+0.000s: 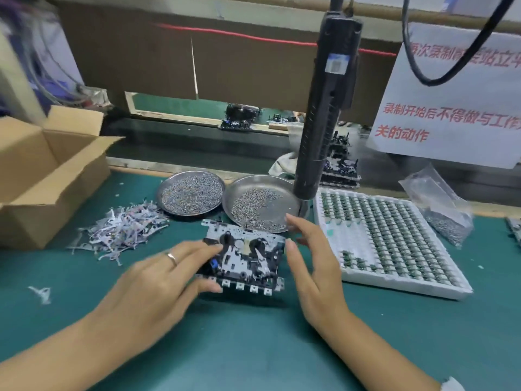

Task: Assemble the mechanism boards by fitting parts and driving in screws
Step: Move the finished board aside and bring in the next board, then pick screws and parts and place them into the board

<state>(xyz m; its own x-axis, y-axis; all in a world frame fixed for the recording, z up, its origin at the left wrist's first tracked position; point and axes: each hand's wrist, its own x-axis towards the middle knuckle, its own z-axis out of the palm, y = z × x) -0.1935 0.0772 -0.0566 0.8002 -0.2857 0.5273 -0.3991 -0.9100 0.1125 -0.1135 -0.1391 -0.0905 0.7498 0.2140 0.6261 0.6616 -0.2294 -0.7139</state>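
A metal mechanism board (245, 258) with black plastic parts lies on the green mat at the centre. My left hand (152, 286), with a ring on one finger, holds its left edge, fingers on top and thumb at the front edge. On the other side, my right hand (313, 272) hovers with straight fingers beside the board's right edge; I cannot tell whether it touches. A black electric screwdriver (324, 108) hangs over the mat behind the board, held by neither hand. Two steel dishes (191, 193) (262, 183) of screws sit just behind the board.
A white tray (408, 289) of small parts lies to the right, with a plastic bag of screws (442, 204) behind it. At the left are a pile of thin loose pieces (124, 230) and an open cardboard box (42, 170). Stacked boards (341, 165) sit behind the screwdriver.
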